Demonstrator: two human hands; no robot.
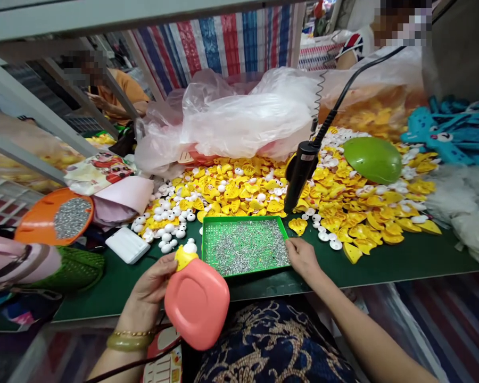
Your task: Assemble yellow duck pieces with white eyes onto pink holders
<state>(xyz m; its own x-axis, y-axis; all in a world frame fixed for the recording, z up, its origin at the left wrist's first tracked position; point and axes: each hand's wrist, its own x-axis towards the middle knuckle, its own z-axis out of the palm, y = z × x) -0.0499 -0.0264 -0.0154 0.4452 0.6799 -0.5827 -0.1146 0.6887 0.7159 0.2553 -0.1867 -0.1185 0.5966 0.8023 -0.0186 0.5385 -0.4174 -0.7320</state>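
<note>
My left hand [155, 282] is closed on a coral-red plastic toy part [199, 303] with a flat, rounded body. A yellow piece [184, 257] and white eye pieces [190, 246] sit at its top end, by my fingertips. To its right lies a shallow green tray [243, 218] holding many small metal screws [243, 247]. My right hand [303, 259] has its fingers curled at the tray's right rim and seems to grip it; the fingertips are partly hidden. An electric screwdriver [301, 175] hangs on a cable above the tray's far right corner.
Behind the tray spreads a heap of yellow parts [239, 191] and white eyes [167, 215]. A green bowl [373, 159] rests on the heap. An orange dish [35, 218] and a white box [127, 245] stand left. Plastic bags [247, 117] line the back; people sit beyond.
</note>
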